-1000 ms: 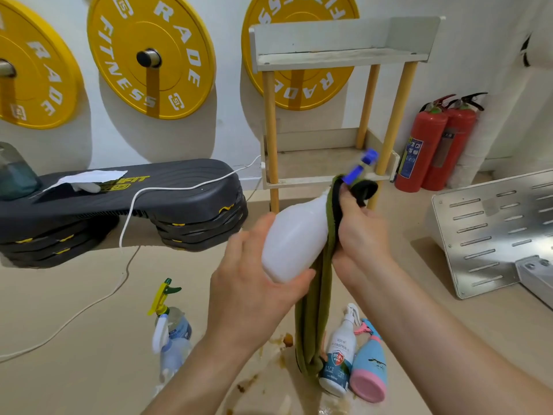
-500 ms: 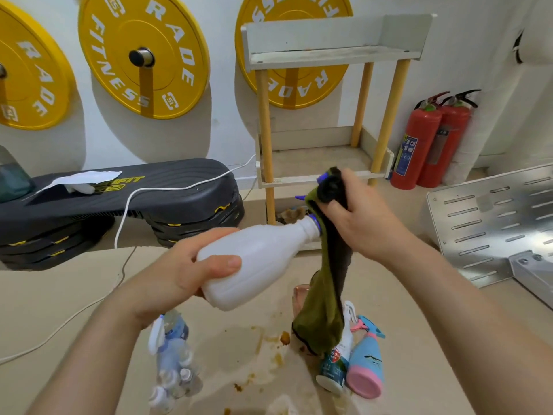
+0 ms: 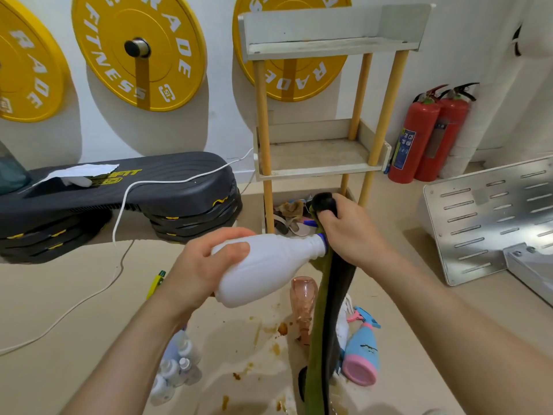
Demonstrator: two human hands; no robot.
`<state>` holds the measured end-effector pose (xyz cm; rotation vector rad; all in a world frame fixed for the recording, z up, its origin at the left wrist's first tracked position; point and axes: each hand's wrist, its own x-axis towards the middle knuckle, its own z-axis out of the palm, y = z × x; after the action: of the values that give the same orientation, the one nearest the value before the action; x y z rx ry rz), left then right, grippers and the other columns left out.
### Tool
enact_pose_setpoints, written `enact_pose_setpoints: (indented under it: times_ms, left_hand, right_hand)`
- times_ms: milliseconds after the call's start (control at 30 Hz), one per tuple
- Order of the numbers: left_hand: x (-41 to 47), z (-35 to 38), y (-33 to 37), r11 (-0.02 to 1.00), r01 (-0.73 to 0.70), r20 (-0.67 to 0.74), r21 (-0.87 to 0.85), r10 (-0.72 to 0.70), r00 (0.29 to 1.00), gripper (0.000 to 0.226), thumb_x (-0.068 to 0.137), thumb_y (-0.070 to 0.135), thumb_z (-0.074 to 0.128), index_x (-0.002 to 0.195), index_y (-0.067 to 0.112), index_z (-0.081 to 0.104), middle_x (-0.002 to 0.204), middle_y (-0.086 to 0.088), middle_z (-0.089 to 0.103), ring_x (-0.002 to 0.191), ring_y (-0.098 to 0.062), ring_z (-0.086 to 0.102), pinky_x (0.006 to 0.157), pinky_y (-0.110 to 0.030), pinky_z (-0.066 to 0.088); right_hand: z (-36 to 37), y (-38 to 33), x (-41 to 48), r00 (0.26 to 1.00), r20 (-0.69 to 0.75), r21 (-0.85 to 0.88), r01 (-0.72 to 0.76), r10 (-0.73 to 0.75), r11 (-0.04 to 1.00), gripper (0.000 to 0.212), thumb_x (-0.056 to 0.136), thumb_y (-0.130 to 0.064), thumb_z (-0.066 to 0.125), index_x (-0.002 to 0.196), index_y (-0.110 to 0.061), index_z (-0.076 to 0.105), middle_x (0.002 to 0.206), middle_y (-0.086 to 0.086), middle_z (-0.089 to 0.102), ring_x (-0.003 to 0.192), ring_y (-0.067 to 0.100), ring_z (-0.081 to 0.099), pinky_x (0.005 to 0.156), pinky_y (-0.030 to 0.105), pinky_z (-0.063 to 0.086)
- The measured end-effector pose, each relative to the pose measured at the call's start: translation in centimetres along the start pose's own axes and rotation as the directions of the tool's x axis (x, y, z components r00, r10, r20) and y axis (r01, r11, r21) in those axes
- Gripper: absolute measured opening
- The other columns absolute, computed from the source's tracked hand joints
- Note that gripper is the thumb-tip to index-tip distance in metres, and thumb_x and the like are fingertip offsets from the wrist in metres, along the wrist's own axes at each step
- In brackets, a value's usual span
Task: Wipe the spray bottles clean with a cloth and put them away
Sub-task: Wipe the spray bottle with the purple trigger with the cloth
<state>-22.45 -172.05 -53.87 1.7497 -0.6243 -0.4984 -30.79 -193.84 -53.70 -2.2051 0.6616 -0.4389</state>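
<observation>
Your left hand [image 3: 206, 265] curled round the white bottle's [image 3: 266, 265] base, tilted sideways; your right hand [image 3: 344, 232] clutching the dark cloth [image 3: 329, 310] over its nozzle

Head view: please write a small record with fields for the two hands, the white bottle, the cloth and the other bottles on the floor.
left hand: grips the body of the white spray bottle
white spray bottle: held in the air, tilted nearly level, neck toward the right hand
right hand: holds the cloth bunched over the bottle's spray head
cloth: dark green, the rest hangs down
floor bottles: blue and pink bottle lies by the cloth's lower end; clear pink bottle beside it
</observation>
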Motion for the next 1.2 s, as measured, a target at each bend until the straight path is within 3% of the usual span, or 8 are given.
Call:
enact_pose_setpoints:
  times_ms: [267, 367, 467, 700, 800, 900, 1067, 1200]
  left_hand:
    - [-0.5, -2.0, 0.1, 0.985, 0.100, 0.392, 0.138, -0.147, 0.908, 0.057, 0.053, 0.050, 0.078, 0.110, 0.041, 0.071, 0.103, 0.004, 0.073, 0.090, -0.014, 0.070, 0.071, -0.031, 0.059]
    - [-1.0, 0.0, -0.5, 0.981, 0.047, 0.427, 0.191, -0.126, 0.895, 0.061, 0.054, 0.048, 0.080, 0.113, 0.036, 0.069, 0.101, 0.008, 0.074, 0.091, -0.009, 0.070, 0.071, -0.022, 0.054]
    - [-1.0, 2.6, -1.3, 0.991, 0.130, 0.258, -0.016, -0.122, 0.959, 0.058, 0.055, 0.049, 0.076, 0.109, 0.029, 0.069, 0.088, 0.009, 0.073, 0.077, -0.007, 0.070, 0.059, -0.021, 0.051]
    - [-2.0, 6.2, -2.1, 0.974, 0.030, -0.059, 0.225, -0.017, 0.998, 0.070, 0.059, 0.081, 0.042, 0.112, 0.037, 0.051, 0.102, 0.016, 0.063, 0.092, -0.002, 0.060, 0.074, -0.026, 0.049]
    - [-1.7, 6.4, -1.7, 0.986, 0.055, -0.191, 0.158, -0.025, 0.981, 0.068, 0.062, 0.079, 0.042, 0.111, 0.032, 0.050, 0.102, 0.013, 0.062, 0.096, -0.012, 0.061, 0.083, -0.038, 0.051]
    - [-0.1, 5.7, -1.9, 0.989, 0.124, -0.366, -0.083, -0.145, 0.919, 0.065, 0.068, 0.069, 0.048, 0.111, 0.022, 0.054, 0.101, 0.002, 0.065, 0.095, -0.021, 0.065, 0.084, -0.047, 0.055]
    - [1.5, 4.5, -2.2, 0.843, 0.095, -0.355, -0.529, -0.322, 0.878, 0.063, 0.078, 0.056, 0.056, 0.123, 0.011, 0.059, 0.111, -0.013, 0.072, 0.096, -0.025, 0.073, 0.075, -0.039, 0.060]
    - [1.4, 4.8, -1.7, 0.819, 0.037, -0.328, -0.573, -0.271, 0.905, 0.049, 0.093, 0.048, 0.056, 0.129, 0.015, 0.055, 0.117, -0.009, 0.070, 0.104, -0.022, 0.070, 0.088, -0.042, 0.057]
  right_hand:
    - [0.1, 0.6, 0.2, 0.924, -0.108, 0.493, -0.270, 0.366, 0.827, 0.036, 0.099, -0.029, 0.046, 0.077, -0.005, 0.060, 0.063, 0.010, 0.051, 0.054, 0.021, 0.051, 0.050, 0.026, 0.040]
    - [0.3, 0.5, 0.0, 0.812, -0.038, 0.820, -0.308, 0.583, 0.482, 0.029, 0.099, -0.028, 0.049, 0.077, -0.012, 0.060, 0.066, 0.003, 0.062, 0.055, 0.015, 0.059, 0.051, 0.020, 0.049]
    - [1.4, -0.9, -0.2, 0.818, 0.162, 0.946, -0.288, 0.553, 0.149, 0.029, 0.097, -0.040, 0.056, 0.114, -0.017, 0.064, 0.107, 0.008, 0.073, 0.095, 0.024, 0.071, 0.087, 0.040, 0.058]
    - [3.2, -4.5, -2.9, 0.952, 0.037, 0.598, -0.265, 0.304, 0.757, 0.035, 0.105, -0.042, 0.039, 0.089, -0.015, 0.054, 0.081, -0.001, 0.056, 0.072, 0.011, 0.055, 0.059, 0.021, 0.044]
    - [4.1, -4.7, -3.6, 0.975, 0.100, 0.532, -0.219, 0.196, 0.818, 0.028, 0.104, -0.039, 0.044, 0.084, -0.023, 0.056, 0.089, 0.001, 0.064, 0.087, 0.019, 0.063, 0.077, 0.028, 0.050]
    - [5.8, -3.9, -4.7, 0.984, 0.170, 0.514, -0.129, 0.047, 0.848, 0.026, 0.102, -0.032, 0.047, 0.125, -0.029, 0.059, 0.117, -0.003, 0.067, 0.108, 0.015, 0.064, 0.097, 0.036, 0.051]
    - [7.1, -3.7, -6.7, 0.942, 0.264, 0.316, 0.116, -0.205, 0.942, 0.066, 0.099, -0.023, 0.051, 0.154, -0.045, 0.021, 0.140, -0.011, 0.042, 0.123, -0.002, 0.043, 0.091, 0.007, 0.037]
    - [4.9, -4.7, -5.5, 0.915, 0.393, 0.610, -0.183, -0.093, 0.771, 0.070, 0.085, -0.055, 0.067, 0.147, -0.053, 0.034, 0.144, -0.016, 0.048, 0.129, 0.003, 0.047, 0.110, 0.032, 0.037]
